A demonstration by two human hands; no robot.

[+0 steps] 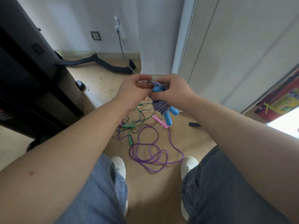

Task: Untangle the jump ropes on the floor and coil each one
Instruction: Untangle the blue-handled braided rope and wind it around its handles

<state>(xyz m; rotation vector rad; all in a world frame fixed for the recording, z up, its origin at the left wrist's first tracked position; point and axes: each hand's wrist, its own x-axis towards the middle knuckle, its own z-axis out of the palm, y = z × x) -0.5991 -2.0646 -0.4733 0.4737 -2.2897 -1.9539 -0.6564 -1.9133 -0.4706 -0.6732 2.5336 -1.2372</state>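
Left hand (132, 89) and right hand (174, 91) both pinch the top of the coiled braided rope (159, 106), held mid-air with its blue handles (168, 118) dangling. Purple rope (145, 152) lies loose on the floor at its 6 o'clock, green-handled rope (128, 126) at 8. Risk: if the tail is untucked, the coil likely unwinds on release.
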